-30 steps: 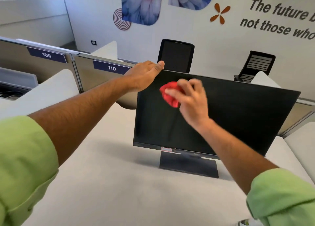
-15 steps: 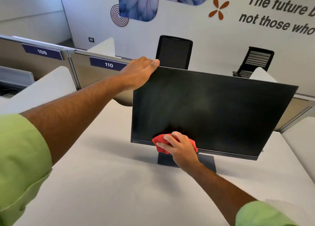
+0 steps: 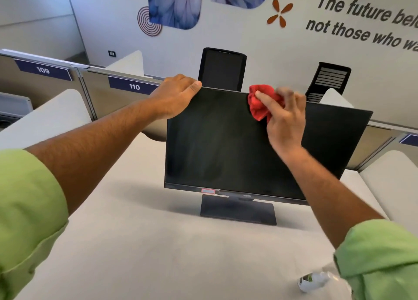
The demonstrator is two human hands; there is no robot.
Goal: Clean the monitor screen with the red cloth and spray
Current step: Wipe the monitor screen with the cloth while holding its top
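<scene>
Matte pale desk (image 3: pixel 140 243) carrying a flat, dark, glossy monitor screen (image 3: pixel 214 146). Left hand (image 3: pixel 176 93), grip clamped over the top-left corner, steadies it. Right hand (image 3: pixel 282 116), grip bunching the soft, crumpled red cloth (image 3: pixel 256 105), has swept from bottom bezel to top edge: wiping continues rightward. Clear spray (image 3: pixel 313 278) bottle lies near-right.

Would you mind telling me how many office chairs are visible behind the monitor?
2: one black chair behind the monitor's top edge, another farther right; others may be hidden.
</scene>
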